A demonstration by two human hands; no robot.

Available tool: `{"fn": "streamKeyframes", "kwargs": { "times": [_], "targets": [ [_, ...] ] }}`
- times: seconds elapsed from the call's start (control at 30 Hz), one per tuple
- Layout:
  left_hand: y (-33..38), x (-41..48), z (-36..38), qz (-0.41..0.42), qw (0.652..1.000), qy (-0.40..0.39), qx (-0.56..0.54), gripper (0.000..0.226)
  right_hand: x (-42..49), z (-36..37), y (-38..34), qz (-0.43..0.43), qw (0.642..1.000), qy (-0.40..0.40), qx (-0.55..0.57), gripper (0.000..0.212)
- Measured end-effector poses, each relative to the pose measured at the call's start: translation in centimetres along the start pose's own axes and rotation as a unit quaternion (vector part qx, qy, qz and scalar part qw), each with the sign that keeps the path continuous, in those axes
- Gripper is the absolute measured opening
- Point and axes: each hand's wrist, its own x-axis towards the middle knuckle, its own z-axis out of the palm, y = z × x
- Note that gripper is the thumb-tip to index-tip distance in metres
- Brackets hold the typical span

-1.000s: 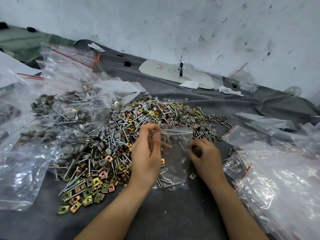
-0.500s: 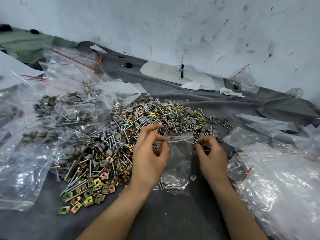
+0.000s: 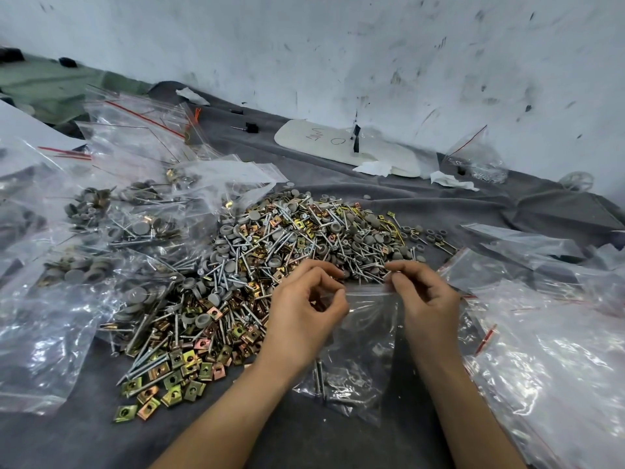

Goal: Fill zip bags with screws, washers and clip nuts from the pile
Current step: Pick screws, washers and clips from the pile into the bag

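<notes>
A small clear zip bag point(image 3: 367, 336) lies on the grey cloth point(image 3: 236, 431) near its front edge, just in front of the pile point(image 3: 287, 238). The left hand point(image 3: 304, 319) pinches the left end of the bag's mouth between thumb and curled fingers. The right hand point(image 3: 426, 306) pinches the right end in the same way, so the red-lined top strip is stretched between the two hands. A few screws point(image 3: 320, 377) lie in the bottom of the bag. Whether the zip is pressed closed I cannot tell, because the plastic is too shiny there.

The pile covers the middle of the cloth. Its long silver screws are mixed with grey round washers point(image 3: 203, 321), and the gold-coloured clip nuts point(image 3: 176, 377) are spread mostly at the front left side of it.

Along the left edge of the cloth lie filled bags point(image 3: 111, 231) with the same parts inside. Along the right edge lies a heap of empty bags point(image 3: 558, 360).

At the far edge, against the white wall point(image 3: 338, 45), rests a flat white board point(image 3: 324, 143) with some handwriting on it. A crumpled paper point(image 3: 372, 168) lies on it, and one more small bag point(image 3: 477, 160) stands near it, to the right.
</notes>
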Motion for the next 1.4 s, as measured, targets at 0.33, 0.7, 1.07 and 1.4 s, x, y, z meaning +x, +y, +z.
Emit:
{"fn": "streamKeyframes", "kwargs": {
  "times": [0.33, 0.7, 1.07, 1.4],
  "targets": [
    [0.3, 0.4, -0.1, -0.066, 0.98, -0.114, -0.151, 0.021, 0.0, 0.4, 0.2, 0.016, 0.997, -0.071, -0.027, 0.033],
    [0.0, 0.0, 0.2, -0.042, 0.979, -0.136, -0.147, 0.008, 0.2, -0.3, -0.2, 0.041, 0.989, -0.078, 0.122, 0.019],
    [0.0, 0.1, 0.3, -0.033, 0.977, -0.124, -0.17, 0.008, 0.1, -0.4, -0.1, 0.019, 0.988, -0.133, 0.079, 0.014],
    [-0.3, 0.4, -0.2, -0.045, 0.981, -0.028, -0.189, 0.008, 0.9, -0.6, 1.5, 0.066, 0.998, -0.009, -0.001, 0.025]
  ]
}}
